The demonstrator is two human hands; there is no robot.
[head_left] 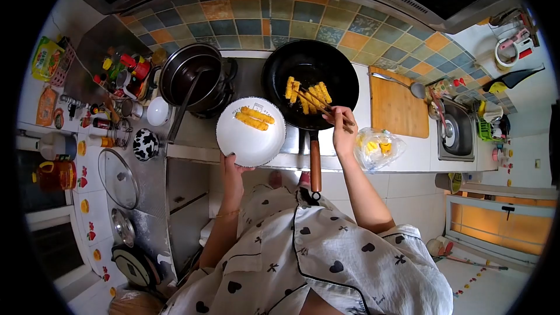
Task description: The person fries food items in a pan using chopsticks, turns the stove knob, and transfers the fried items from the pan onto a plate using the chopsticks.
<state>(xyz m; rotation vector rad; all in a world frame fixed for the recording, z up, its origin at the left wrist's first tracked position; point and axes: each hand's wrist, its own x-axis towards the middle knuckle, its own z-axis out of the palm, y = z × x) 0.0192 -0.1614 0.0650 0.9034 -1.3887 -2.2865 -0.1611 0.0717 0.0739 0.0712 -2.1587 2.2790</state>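
Note:
My left hand (231, 169) grips the near rim of a white plate (248, 149), which carries a few golden fried sticks (255, 118). In my right hand (342, 125) is a pair of wooden chopsticks (318, 104), their tips reaching down among more golden sticks (291, 89) in a black frying pan (303, 61). Whether the tips pinch a stick I cannot tell. The pan's brown wooden handle (315, 160) points toward my body, just left of my right forearm.
A dark pot (189, 64) with a ladle (185, 105) stands left of the pan. To the right are a clear plastic bag (379, 149) with yellow pieces inside, a wooden cutting board (399, 105) and a sink (458, 134). Bottles and a cow-patterned container (145, 144) crowd the left.

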